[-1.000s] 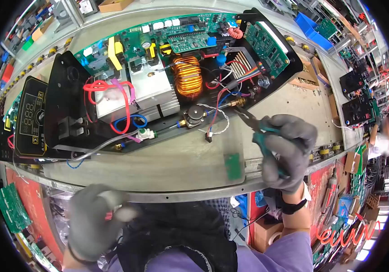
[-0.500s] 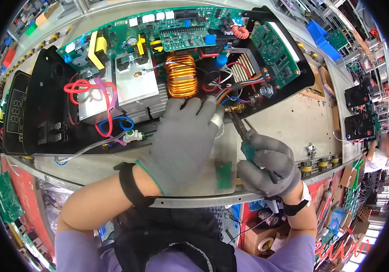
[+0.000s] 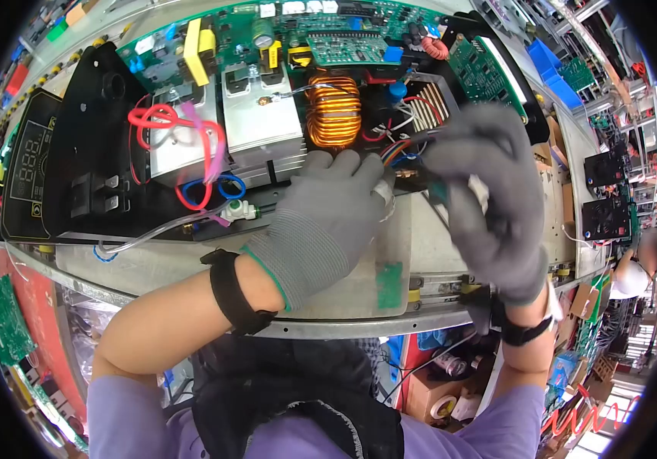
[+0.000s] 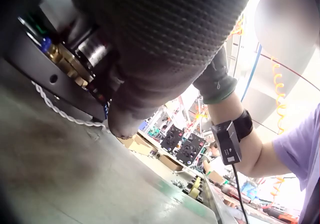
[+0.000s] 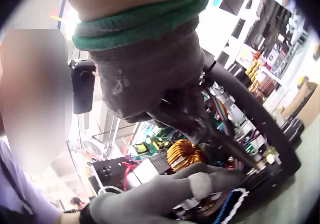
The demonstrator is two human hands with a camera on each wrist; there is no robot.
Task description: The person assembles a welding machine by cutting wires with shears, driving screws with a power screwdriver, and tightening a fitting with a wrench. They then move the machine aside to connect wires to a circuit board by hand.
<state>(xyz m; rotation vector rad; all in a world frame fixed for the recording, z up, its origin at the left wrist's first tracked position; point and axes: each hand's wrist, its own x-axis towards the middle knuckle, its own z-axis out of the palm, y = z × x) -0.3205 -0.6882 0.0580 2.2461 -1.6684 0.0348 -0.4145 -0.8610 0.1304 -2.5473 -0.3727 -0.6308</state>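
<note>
My gloved left hand [image 3: 328, 222] reaches over the front edge of the black machine housing [image 3: 87, 115], just below the copper coil [image 3: 334, 111]. Its fingers hold a round metal solenoid valve [image 4: 95, 51], mostly hidden under the glove. Brass fittings [image 4: 70, 64] stick out beside it, and a twisted white wire [image 4: 60, 115] hangs over the housing edge. My gloved right hand [image 3: 493, 199], blurred, grips pliers whose dark jaws [image 5: 237, 153] point down toward a brass fitting [image 5: 270, 158] at the housing's right end. In the head view the hand largely covers the pliers.
Silver heat sinks [image 3: 263, 111] and looped red wires [image 3: 210, 157] sit left of the coil. Green circuit boards [image 3: 489, 76] line the housing's back and right. A green patch [image 3: 389, 285] marks the worktop; rollers and a metal rail run along the front.
My left hand has come up from near the body onto the solenoid valve. The right hand, still with the pliers, has turned and lifted beside the fitting. The view has shifted slightly.
</note>
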